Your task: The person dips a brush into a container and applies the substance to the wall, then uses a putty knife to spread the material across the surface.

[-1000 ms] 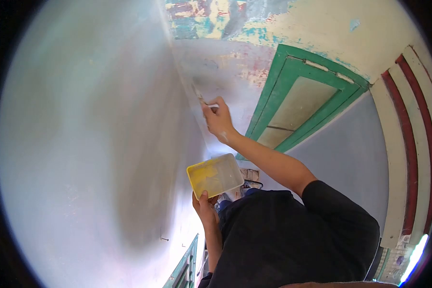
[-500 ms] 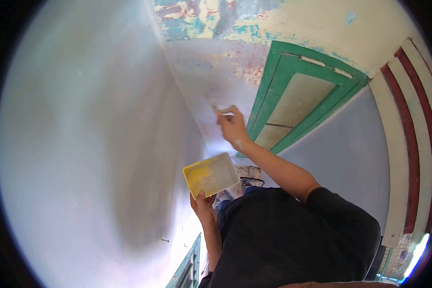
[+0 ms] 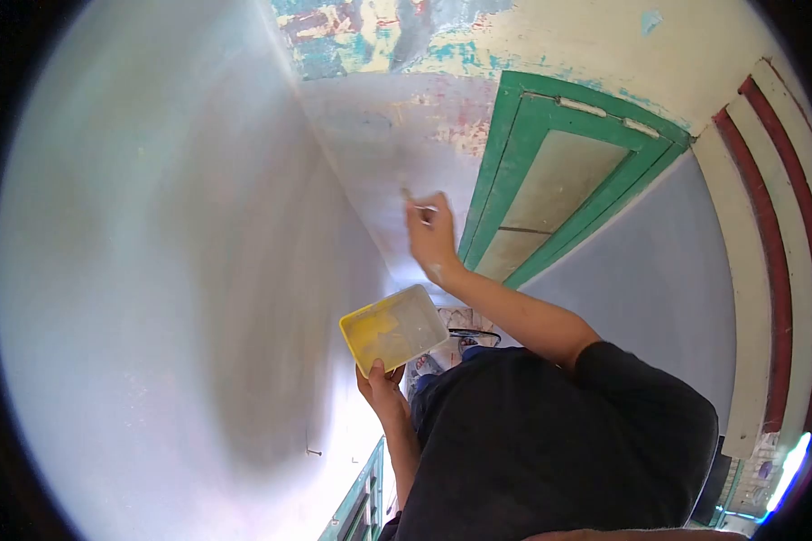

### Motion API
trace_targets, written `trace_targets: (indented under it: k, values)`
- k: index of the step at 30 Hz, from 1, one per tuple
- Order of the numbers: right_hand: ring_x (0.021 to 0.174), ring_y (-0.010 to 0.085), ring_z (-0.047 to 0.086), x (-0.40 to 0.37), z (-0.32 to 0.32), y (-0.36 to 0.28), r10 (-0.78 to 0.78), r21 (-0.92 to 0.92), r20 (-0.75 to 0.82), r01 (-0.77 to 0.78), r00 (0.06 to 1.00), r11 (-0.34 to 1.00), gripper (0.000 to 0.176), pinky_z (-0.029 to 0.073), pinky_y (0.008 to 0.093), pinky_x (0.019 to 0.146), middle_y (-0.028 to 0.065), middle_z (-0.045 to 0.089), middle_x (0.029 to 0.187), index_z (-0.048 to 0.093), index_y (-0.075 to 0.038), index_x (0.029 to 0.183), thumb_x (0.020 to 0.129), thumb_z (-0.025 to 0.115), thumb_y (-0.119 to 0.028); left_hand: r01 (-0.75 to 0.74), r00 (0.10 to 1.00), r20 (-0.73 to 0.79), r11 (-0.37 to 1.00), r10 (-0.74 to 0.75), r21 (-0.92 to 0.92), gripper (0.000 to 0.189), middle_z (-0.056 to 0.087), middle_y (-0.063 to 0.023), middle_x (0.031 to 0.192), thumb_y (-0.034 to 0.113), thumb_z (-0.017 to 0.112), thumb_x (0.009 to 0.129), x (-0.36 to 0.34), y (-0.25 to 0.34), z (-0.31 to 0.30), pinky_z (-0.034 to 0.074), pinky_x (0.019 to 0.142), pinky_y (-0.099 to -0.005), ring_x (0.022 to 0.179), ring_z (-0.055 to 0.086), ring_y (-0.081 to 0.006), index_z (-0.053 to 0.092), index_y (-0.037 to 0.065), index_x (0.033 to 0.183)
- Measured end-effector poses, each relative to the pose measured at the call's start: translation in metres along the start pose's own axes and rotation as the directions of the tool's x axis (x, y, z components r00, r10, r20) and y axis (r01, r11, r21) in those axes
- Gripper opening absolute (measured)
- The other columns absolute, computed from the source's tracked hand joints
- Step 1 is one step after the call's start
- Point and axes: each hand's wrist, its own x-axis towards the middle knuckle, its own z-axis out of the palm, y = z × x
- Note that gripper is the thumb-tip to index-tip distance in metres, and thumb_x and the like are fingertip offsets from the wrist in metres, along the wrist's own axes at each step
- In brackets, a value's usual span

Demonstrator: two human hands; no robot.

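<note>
Head view: right hand [image 3: 433,236] grips brush [image 3: 411,199], tip pointing up-left; left hand [image 3: 379,384] holds yellow tray [image 3: 393,328].

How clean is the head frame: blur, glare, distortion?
Head view: heavy fisheye, black corners, green door frame bowed. The right hand and the thin tool it grips are motion-smeared against the wall; the left hand and its yellow tray read sharp. The near wall is washed out with a broad soft shadow; there is a glare streak at the lower right edge.

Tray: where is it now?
Head view, centre: the left hand holds the tray by its edge, below the right hand and brush, left of the green door.
</note>
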Motion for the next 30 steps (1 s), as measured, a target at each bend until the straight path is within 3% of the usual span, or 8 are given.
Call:
trace_targets:
  k: [3,8,13,16,18,21,24,30]
  values:
    - [0.058,0.009,0.049,0.035,0.037,0.005,-0.117,-0.034,0.061,0.119,0.991,0.992,0.019,0.036,0.0258,0.044,0.0056,0.057,0.079,0.046,-0.008,0.104,0.1,0.064,-0.014,-0.002,1.0,0.012,1.0,0.002,0.011,0.047,0.061,-0.02,0.129,0.024,0.052,0.098,0.002,0.0,0.007,0.057,0.098,-0.0465,0.114,0.067,-0.033,0.045,-0.004,0.135]
    - [0.047,0.0076,0.043,0.062,-0.01,-0.044,0.369,0.283,0.127,-0.391,0.921,0.876,0.027,0.029,0.0242,0.038,0.0028,0.056,0.071,0.048,-0.008,0.1,0.092,0.074,-0.012,0.007,1.0,0.025,1.0,-0.007,-0.004,0.046,0.062,-0.0195,0.127,0.024,0.052,0.098,0.006,0.004,0.016,0.056,0.099,-0.0467,0.113,0.067,-0.032,0.047,-0.004,0.134]
    - [0.044,0.0057,0.041,0.015,-0.057,-0.052,0.318,0.429,-0.145,-0.23,0.937,0.873,0.026,0.028,0.0239,0.035,0.004,0.056,0.07,0.049,-0.006,0.099,0.095,0.073,-0.016,-0.003,0.998,-0.059,0.999,0.0,-0.049,0.047,0.061,-0.0184,0.126,0.015,0.054,0.096,0.001,-0.001,-0.009,0.058,0.094,-0.0454,0.112,0.067,-0.0316,0.045,-0.002,0.139]
    - [0.049,0.0074,0.046,0.001,-0.051,-0.052,0.283,0.327,-0.143,-0.225,0.948,0.918,0.022,0.036,0.0266,0.04,0.0037,0.057,0.073,0.049,-0.006,0.097,0.097,0.069,-0.017,-0.008,0.996,-0.087,0.999,0.004,-0.047,0.048,0.06,-0.0188,0.127,0.014,0.054,0.096,-0.004,0.003,-0.012,0.058,0.094,-0.0454,0.112,0.067,-0.0323,0.045,-0.002,0.14]
    - [0.054,0.0163,0.058,0.007,-0.039,-0.041,-0.108,-0.124,0.121,0.123,0.987,0.985,0.025,0.046,0.0334,0.049,0.0074,0.064,0.075,0.053,-0.004,0.106,0.096,0.07,-0.018,-0.017,0.997,-0.081,0.999,0.013,-0.051,0.048,0.06,-0.0188,0.127,0.014,0.054,0.096,-0.005,0.0,-0.014,0.058,0.095,-0.0456,0.112,0.067,-0.0324,0.045,-0.002,0.14]
    - [0.056,0.0147,0.059,0.023,-0.006,-0.071,-0.381,-0.348,0.251,0.45,0.89,0.823,0.03,0.047,0.0296,0.052,0.0113,0.068,0.073,0.06,0.0,0.11,0.092,0.074,-0.019,-0.018,0.998,-0.056,0.999,0.015,-0.043,0.049,0.059,-0.0188,0.128,0.014,0.054,0.095,-0.006,0.002,-0.01,0.058,0.095,-0.0457,0.112,0.067,-0.0325,0.045,-0.002,0.141]
    - [0.06,0.019,0.065,0.063,0.002,-0.067,-0.457,-0.547,0.305,0.546,0.836,0.635,0.032,0.051,0.0331,0.058,0.0144,0.069,0.071,0.069,0.002,0.109,0.085,0.079,-0.018,-0.02,1.0,-0.024,0.999,0.019,-0.042,0.05,0.06,-0.0186,0.127,0.014,0.055,0.095,-0.004,0.003,-0.004,0.058,0.095,-0.0456,0.112,0.067,-0.0324,0.045,-0.002,0.141]
    - [0.059,0.0193,0.064,0.074,-0.063,-0.084,-0.5,-0.635,0.123,0.455,0.857,0.624,0.026,0.052,0.0331,0.06,0.0141,0.066,0.067,0.075,0.002,0.099,0.083,0.08,-0.018,-0.013,1.0,0.002,0.999,0.013,-0.037,0.051,0.061,-0.0185,0.125,0.016,0.057,0.094,-0.001,0.004,0.002,0.058,0.094,-0.0454,0.111,0.067,-0.0325,0.046,-0.003,0.14]
